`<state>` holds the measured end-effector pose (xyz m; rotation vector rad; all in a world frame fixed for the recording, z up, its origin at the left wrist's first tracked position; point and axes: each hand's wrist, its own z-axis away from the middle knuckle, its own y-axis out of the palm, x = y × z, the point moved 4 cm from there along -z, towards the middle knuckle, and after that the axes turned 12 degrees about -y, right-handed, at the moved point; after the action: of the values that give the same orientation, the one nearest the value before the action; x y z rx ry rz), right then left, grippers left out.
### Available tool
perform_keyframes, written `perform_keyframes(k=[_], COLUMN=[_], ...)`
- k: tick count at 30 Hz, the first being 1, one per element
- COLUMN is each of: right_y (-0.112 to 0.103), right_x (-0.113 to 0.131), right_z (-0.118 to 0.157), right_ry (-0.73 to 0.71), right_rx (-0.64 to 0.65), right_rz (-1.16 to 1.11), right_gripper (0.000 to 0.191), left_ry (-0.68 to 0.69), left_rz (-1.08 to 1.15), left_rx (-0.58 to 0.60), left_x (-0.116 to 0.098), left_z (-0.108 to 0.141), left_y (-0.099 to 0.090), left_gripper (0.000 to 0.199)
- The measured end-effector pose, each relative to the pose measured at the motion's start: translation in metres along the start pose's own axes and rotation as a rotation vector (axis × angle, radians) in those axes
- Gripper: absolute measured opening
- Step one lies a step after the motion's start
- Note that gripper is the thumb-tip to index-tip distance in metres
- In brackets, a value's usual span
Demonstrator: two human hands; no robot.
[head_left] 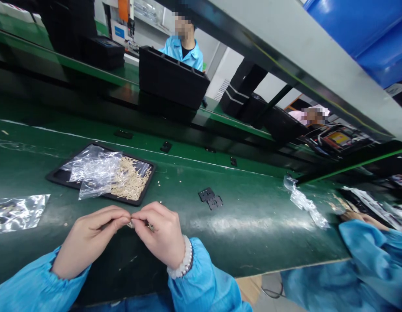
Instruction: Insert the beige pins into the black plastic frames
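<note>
My left hand (90,236) and my right hand (162,234) meet fingertip to fingertip above the green bench near its front edge. Both are closed in a pinch around a small beige piece (131,223), mostly covered by the fingers. Something small also shows between the curled fingers of my right hand, too hidden to name. Just beyond the hands lies a black tray (136,202) with a heap of small beige pieces (131,180) and clear plastic bags (97,169) on top.
A clear bag (21,212) lies at left. Flat black parts (210,198) rest right of the tray, others farther back. Crumpled clear plastic (305,201) lies near a co-worker's blue sleeve (366,247). Behind stands a black bin (171,78), with another person beyond.
</note>
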<state>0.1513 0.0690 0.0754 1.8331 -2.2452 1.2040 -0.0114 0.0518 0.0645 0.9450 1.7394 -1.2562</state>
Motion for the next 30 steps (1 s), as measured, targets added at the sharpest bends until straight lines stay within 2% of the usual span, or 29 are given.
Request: perform_keyframes(k=[5,8,11,14,16,19,21,23,27,30], right_y=[0.003,0.008,0.011,0.011,0.011,0.019,0.025,0.028,0.025,0.018], right_x=[0.007,0.009,0.000,-0.023,-0.044,-0.071,-0.081,-0.083,-0.071,-0.058], right_z=[-0.001,0.001,0.002,-0.002,-0.012,-0.030,-0.038,-0.038,-0.021,-0.001], right_ry=[-0.057,0.017,0.237,0.479,0.564,0.558,0.525,0.511,0.546,0.652], right_rx=[-0.072,-0.123,-0.145,-0.204,-0.160,0.073,0.170,0.199,0.192,0.147], right_rz=[0.112,0.107,-0.073,-0.230,-0.179,-0.074,-0.100,-0.145,-0.238,-0.502], right_gripper=[0.017,0.015,0.013,0.012,0.015,0.013,0.026,0.036,0.019,0.015], left_ry=[0.218,0.253,0.158,-0.089,-0.236,-0.344,-0.389,-0.411,-0.421,-0.402], left_rz=[-0.094,-0.112,-0.084,-0.025,0.007,0.037,0.048,0.048,0.031,0.015], left_rx=[-0.128,-0.167,-0.166,-0.138,-0.101,-0.030,0.009,0.031,0.053,0.070], left_x=[-0.001,-0.004,-0.005,0.006,0.016,0.029,0.035,0.038,0.033,0.024], left_z=[0.009,0.012,0.010,0.003,-0.003,-0.012,-0.016,-0.017,-0.017,-0.016], left_y=[0.003,0.006,0.006,0.003,0.003,0.008,0.012,0.015,0.016,0.018], left_gripper=[0.010,0.011,0.011,0.019,0.028,0.037,0.040,0.041,0.044,0.042])
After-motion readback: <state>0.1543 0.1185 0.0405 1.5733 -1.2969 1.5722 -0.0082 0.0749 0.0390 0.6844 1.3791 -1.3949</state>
